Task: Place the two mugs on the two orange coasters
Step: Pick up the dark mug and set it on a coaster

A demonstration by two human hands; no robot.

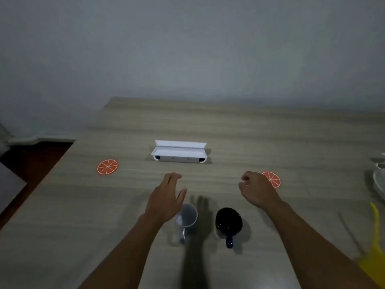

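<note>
right, head view: both mugs sit near the table's front edge, neither on a coaster yet.
left hand: spread wide, holding nothing, hovering above and partly hiding the clear glass mug.
right hand: loosely curled, empty, up past the dark blue mug and covering part of the right orange coaster.
left orange coaster: out on its own, well apart from the glass mug.
risk one: both handles point back toward the person, so a top-down grab on a rim could tip a mug, i'd say.
risk two: the mugs stand near each other; lifting one carelessly may knock the other.
risk three: the coasters are small and thin, so a mug could land half off, or push the disc along the wooden table.
around: an open white case sits further back between the coasters, clear of either path; a yellow object and pale dishes crowd the right edge, near the right coaster.
</note>
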